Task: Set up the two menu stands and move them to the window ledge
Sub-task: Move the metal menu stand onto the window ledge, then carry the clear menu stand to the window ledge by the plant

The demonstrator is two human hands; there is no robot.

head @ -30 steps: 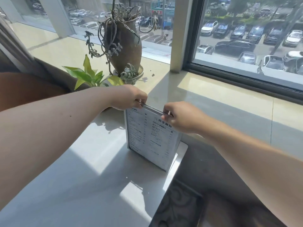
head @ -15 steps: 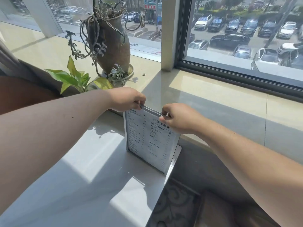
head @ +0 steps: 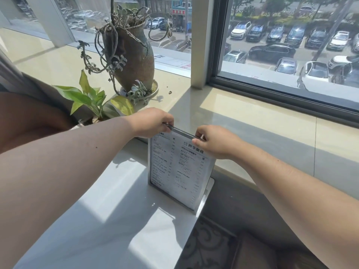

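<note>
The menu stand (head: 179, 169) is held upright on the white table's (head: 108, 210) far corner, its top edge pinched by the left hand (head: 153, 122) and right hand (head: 211, 141), beside the window ledge (head: 262, 121).

White table (head: 93, 220) carries the upright menu stand (head: 178, 169)

A café: a printed drinks menu stand (head: 179, 167) on a white table (head: 108, 206), potted plants (head: 132, 55) along the window ledge (head: 252, 121), car park outside.
</note>
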